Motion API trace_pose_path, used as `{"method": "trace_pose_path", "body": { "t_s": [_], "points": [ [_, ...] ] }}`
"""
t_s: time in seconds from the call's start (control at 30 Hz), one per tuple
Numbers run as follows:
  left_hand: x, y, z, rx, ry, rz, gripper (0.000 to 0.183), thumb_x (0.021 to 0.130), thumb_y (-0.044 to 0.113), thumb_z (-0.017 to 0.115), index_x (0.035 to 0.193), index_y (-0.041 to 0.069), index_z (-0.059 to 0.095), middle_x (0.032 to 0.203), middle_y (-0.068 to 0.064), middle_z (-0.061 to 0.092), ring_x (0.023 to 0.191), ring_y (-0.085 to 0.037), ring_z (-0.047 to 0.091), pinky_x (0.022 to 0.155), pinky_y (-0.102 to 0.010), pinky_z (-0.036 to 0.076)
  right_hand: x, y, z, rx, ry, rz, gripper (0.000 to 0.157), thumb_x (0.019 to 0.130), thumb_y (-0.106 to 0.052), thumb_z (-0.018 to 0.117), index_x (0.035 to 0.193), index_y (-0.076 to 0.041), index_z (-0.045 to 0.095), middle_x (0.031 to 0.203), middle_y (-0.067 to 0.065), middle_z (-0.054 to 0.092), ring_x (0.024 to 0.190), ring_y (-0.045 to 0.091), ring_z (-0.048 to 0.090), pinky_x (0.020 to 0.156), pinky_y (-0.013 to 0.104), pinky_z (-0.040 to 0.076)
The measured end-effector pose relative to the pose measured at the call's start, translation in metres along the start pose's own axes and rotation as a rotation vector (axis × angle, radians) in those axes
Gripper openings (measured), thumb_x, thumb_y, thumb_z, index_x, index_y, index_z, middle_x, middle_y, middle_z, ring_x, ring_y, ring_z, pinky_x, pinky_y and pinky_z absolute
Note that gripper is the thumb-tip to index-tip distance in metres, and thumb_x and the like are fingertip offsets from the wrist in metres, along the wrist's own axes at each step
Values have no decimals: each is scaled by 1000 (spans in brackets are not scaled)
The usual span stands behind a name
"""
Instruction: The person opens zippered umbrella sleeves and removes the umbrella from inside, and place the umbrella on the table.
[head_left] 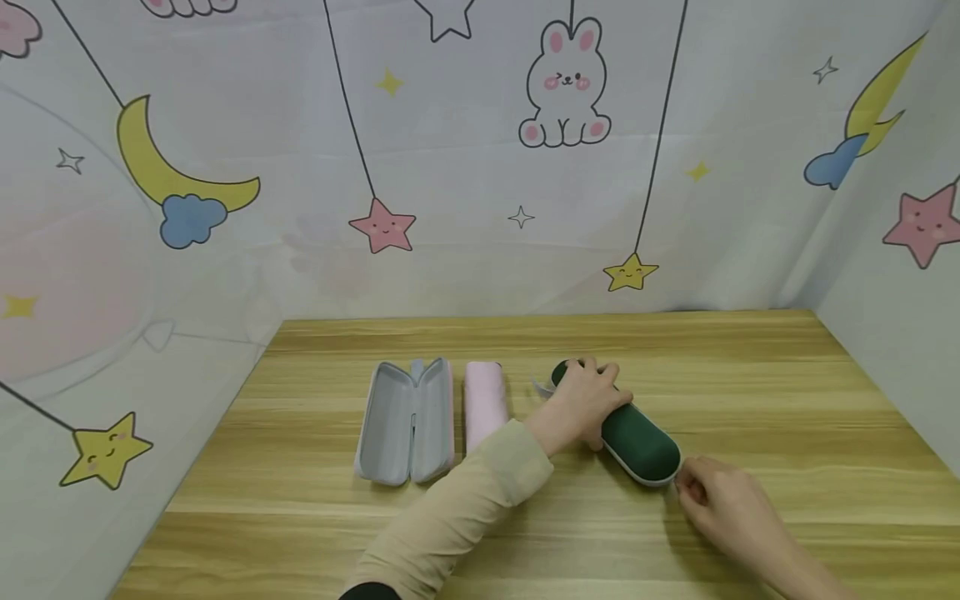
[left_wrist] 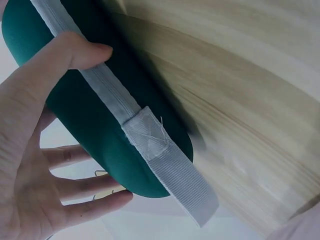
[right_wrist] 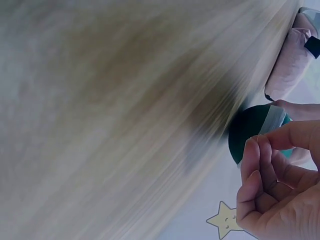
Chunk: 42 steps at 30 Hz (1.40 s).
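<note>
My left hand (head_left: pixel 581 404) grips a dark green zip case (head_left: pixel 641 446) with rounded ends, its thumb across the light grey zipper band (left_wrist: pixel 107 90). The case lies at a slant on the table. From its far end sticks out a grey fabric tab (left_wrist: pixel 185 182). At the near end of the case, my right hand (head_left: pixel 723 500) has thumb and fingertips pinched together at the zipper; the pull itself is hidden by the fingers (right_wrist: pixel 252 155). Left of the green case lies a pink, roll-shaped bundle (head_left: pixel 484 400), its near end behind the left sleeve.
An opened, grey-lined case (head_left: pixel 390 429) with a pink outer side lies at the left of the wooden table (head_left: pixel 247 500). A white cloth (head_left: pixel 465 275) with cartoon prints hangs behind the table and along its sides.
</note>
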<state>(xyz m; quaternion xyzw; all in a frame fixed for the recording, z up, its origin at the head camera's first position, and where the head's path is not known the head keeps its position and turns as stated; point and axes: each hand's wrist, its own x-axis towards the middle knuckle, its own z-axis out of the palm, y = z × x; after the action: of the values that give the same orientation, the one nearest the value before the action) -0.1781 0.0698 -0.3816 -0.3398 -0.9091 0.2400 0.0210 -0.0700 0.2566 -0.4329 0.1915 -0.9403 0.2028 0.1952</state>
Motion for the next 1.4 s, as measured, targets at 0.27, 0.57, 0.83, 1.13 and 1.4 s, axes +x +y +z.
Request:
{"method": "trace_pose_path", "body": {
  "t_s": [0.27, 0.57, 0.83, 1.13, 1.4],
  "points": [
    [2, 0, 1, 40, 15, 2, 72, 71, 71, 65, 134, 44, 47, 131, 3, 51, 111, -25, 58, 87, -39, 53, -1, 2, -1, -14, -44, 63, 26, 69, 0, 73, 67, -20, 56, 61, -13, 42, 55, -6, 32, 49, 17, 29],
    [3, 2, 0, 110, 22, -11, 73, 70, 78, 57, 133, 41, 51, 125, 5, 55, 106, -24, 61, 84, -39, 54, 0, 7, -1, -28, -29, 91, 22, 67, 1, 74, 69, -16, 59, 60, -10, 45, 55, -4, 33, 49, 18, 30],
    [4, 5, 0, 119, 16, -18, 72, 71, 80, 55, 131, 41, 52, 121, 7, 57, 100, -22, 61, 80, -36, 53, 1, 6, -4, -20, -61, 92, 20, 70, 1, 71, 69, -15, 59, 60, -10, 44, 54, -4, 33, 48, 17, 30],
    [5, 10, 2, 115, 62, -25, 73, 68, 84, 54, 125, 39, 58, 108, 9, 61, 85, -14, 62, 72, -33, 54, 3, 1, 0, -17, -79, 91, 21, 73, 0, 73, 69, -16, 59, 60, -10, 43, 53, -3, 32, 48, 18, 29],
    [4, 4, 2, -30, -9, -30, 76, 71, 77, 61, 134, 37, 50, 131, 8, 53, 110, -16, 57, 90, -35, 50, 5, -1, 0, -12, -95, 133, 16, 74, -2, 72, 70, -14, 63, 60, -9, 48, 52, -2, 35, 48, 18, 31]
  ]
}}
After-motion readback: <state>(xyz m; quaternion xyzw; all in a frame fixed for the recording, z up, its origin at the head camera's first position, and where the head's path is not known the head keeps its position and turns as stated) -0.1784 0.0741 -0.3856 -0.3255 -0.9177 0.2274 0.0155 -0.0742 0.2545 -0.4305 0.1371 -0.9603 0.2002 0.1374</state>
